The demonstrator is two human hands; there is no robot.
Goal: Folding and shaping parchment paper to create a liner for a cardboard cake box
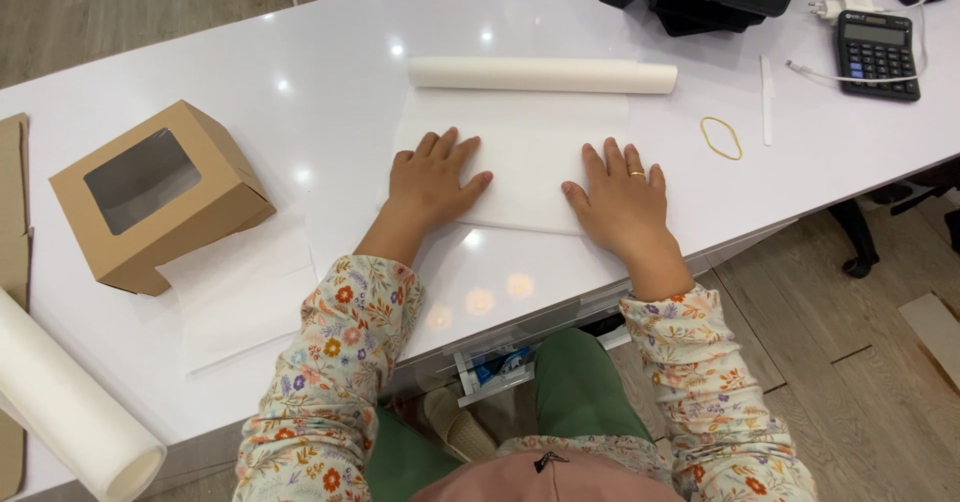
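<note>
A sheet of white paper [520, 167] is spread flat on the white surface [330, 92]. It is pressed down by both hands. The left hand [437, 180] is laid on the left part of the sheet, and the right hand [622, 202] is laid on its right part, at the near edge. In both, the grip is wide: the fingers are stretched out flat, and nothing is held inside them. A ring is worn on one finger of the right hand.

Just past the fingertips, the far end of the sheet is still wound up in a white roll [541, 75], which lies across.

To the right of the right hand, a yellow rubber band [721, 138] is seen on the surface, and a thin white strip [766, 114] lies just beyond it. Farther off on that side, a black calculator [877, 54] is found.

Well to the left of the left hand, a brown cardboard box with a window [155, 194] is set. Another white sheet [245, 292] lies beside it, nearer the person. A second white roll [70, 402] is seen at the far left, close to the edge.
</note>
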